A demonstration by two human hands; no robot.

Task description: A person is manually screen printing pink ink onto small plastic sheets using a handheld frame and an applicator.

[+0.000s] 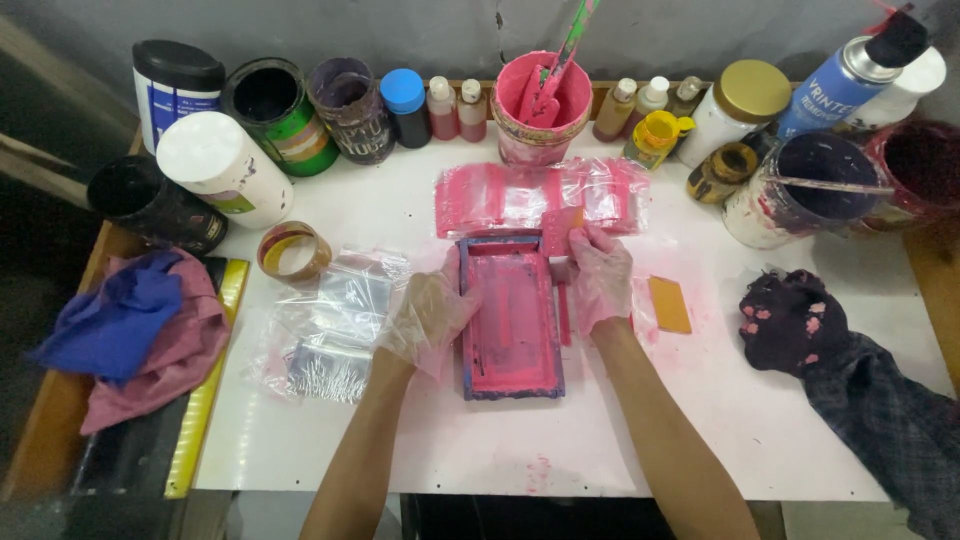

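Observation:
A small rectangular printing frame [510, 320], smeared with pink ink, lies flat in the middle of the white table [720, 420]. My left hand [428, 318], in a clear plastic glove, presses on the frame's left edge. My right hand [598, 275], also gloved, rests at the frame's upper right corner and grips a small pink-smeared scraper [562, 232]. Several clear plastic bags printed pink [540, 195] lie in a row just beyond the frame. An orange card-like scraper [669, 304] lies on the table right of my right hand.
A pile of clear bags [325, 335] and a tape roll [293, 251] lie to the left. A pink ink tub with a stick [542, 108], jars, bottles and a spray can [845, 80] line the back. Rags [140, 330] left, dark stained cloth [800, 320] right.

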